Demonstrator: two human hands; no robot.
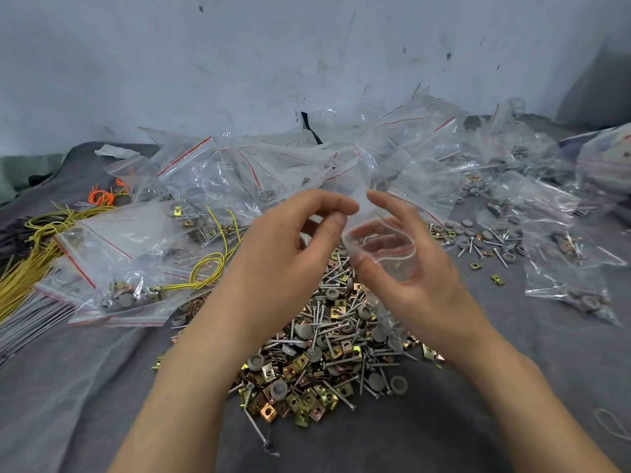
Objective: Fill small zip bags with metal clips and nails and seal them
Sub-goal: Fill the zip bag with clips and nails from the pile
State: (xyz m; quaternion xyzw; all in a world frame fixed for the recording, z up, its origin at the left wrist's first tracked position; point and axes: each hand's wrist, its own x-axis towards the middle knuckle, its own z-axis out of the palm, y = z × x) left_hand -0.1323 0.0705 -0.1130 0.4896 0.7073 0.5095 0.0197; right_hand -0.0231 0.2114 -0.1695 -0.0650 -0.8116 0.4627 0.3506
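Zip bag [392, 254] mouth's pinched open between our left hand [283, 254] and right hand [423, 278], right above the pile of clips and nails [324, 356] for easy loading.

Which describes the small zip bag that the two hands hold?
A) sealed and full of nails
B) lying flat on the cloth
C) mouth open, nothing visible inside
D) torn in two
C: the left hand and right hand hold the zip bag with its mouth spread open, and nothing shows inside.
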